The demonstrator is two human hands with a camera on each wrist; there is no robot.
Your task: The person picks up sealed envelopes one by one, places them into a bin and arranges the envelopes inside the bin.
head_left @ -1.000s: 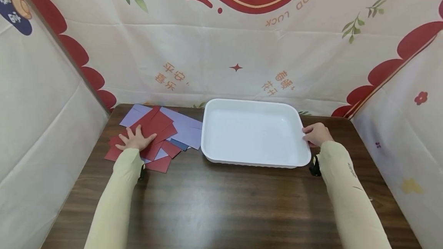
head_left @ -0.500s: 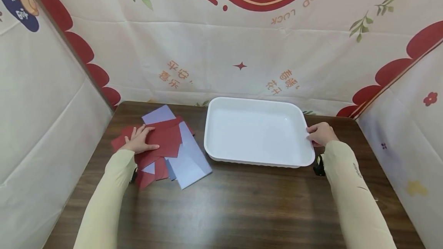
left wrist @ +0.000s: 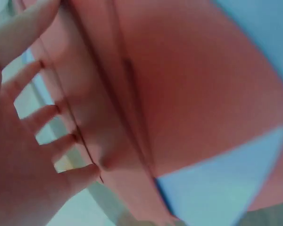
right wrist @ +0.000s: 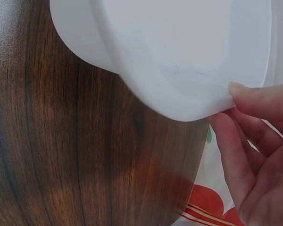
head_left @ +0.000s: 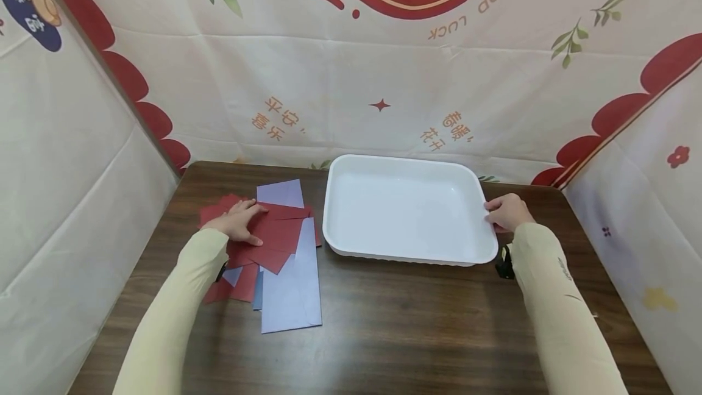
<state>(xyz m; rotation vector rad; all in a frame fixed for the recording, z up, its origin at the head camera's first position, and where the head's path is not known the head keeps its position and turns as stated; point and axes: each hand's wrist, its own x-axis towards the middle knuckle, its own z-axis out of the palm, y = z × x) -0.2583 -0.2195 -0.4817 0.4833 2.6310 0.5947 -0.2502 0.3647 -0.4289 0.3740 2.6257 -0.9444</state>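
Note:
My left hand (head_left: 237, 223) lies with its fingers spread on a fanned pile of red envelopes (head_left: 278, 235) at the table's left. Its fingertips touch a red envelope (left wrist: 198, 84) in the left wrist view. From under the red ones stick out a pale lilac envelope (head_left: 292, 297) towards the front, another lilac envelope (head_left: 281, 192) at the back and a strip of blue paper (head_left: 258, 291). Around the right rim of a white rectangular tray (head_left: 406, 209), my right hand (head_left: 510, 212) pinches with thumb and fingers. The right wrist view shows the thumb (right wrist: 259, 101) on top of that rim.
The dark wood-grain table (head_left: 384, 334) carries the pile and the tray. A white printed cloth (head_left: 329, 78) hangs behind the table's back edge, with more cloth along both sides.
The envelope pile has turned and slid right under my left hand, the long lilac envelope swinging round towards the front. My right hand stays at the tray's rim.

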